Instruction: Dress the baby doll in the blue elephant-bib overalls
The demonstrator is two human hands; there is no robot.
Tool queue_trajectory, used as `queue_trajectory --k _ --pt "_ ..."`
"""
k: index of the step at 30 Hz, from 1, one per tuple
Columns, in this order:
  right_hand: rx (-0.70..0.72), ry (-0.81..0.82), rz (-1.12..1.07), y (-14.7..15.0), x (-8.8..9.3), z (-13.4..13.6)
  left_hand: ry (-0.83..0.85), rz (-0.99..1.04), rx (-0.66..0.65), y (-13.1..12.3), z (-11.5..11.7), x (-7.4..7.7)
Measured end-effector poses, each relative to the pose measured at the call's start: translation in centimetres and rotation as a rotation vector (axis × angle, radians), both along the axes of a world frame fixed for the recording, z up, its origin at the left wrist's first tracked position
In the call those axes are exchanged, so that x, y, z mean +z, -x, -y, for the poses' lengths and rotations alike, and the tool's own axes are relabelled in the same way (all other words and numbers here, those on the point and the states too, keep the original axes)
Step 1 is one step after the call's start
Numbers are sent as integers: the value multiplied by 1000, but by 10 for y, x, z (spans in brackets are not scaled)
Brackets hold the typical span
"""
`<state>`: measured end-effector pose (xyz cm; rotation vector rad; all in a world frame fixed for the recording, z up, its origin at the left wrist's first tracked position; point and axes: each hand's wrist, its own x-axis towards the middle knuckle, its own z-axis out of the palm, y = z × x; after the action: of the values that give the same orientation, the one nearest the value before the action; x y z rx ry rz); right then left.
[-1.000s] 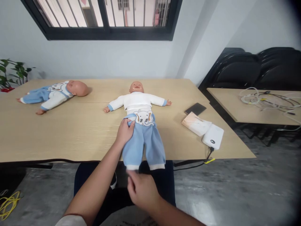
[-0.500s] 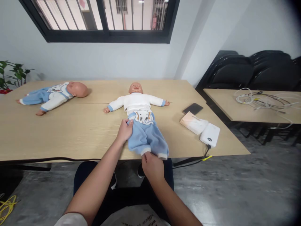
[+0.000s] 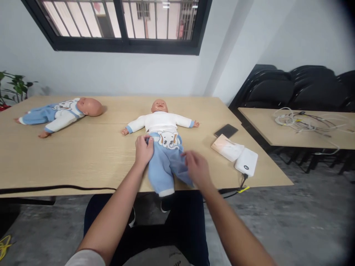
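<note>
A baby doll (image 3: 159,106) lies on its back on the table, head away from me, in a white long-sleeved top (image 3: 161,121) with blue cuffs. Light blue trousers (image 3: 161,168) with an elephant face (image 3: 169,140) at the waist cover its lower body, and the white-hemmed legs reach the table's front edge. My left hand (image 3: 144,150) is closed on the trousers at the left side of the waist. My right hand (image 3: 197,168) is beside the trousers' right side, below the waist. Its fingers are blurred, so whether they grip the cloth is unclear.
A second doll (image 3: 66,111) in similar clothes lies at the table's left. On the right are a dark phone (image 3: 226,130), a tissue pack (image 3: 227,147) and a white power bank (image 3: 246,162) with a cable. Loose cables (image 3: 291,119) lie on another table before stacked black chairs (image 3: 269,88).
My right hand has left the trouser leg's hem and moved up and right to the trousers' right side. My left hand stays at the waist. The trouser legs have shifted.
</note>
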<state>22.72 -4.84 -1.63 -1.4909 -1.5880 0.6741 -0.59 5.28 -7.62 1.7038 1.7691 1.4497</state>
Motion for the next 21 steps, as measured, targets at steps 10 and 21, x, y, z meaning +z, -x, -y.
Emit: queue_trajectory --k 10,21 --pt "344 218 149 -32 -37 -95 343 125 -373 29 31 -12" --pt "209 43 254 -7 -61 -139 196 229 -138 8 -31 -23"
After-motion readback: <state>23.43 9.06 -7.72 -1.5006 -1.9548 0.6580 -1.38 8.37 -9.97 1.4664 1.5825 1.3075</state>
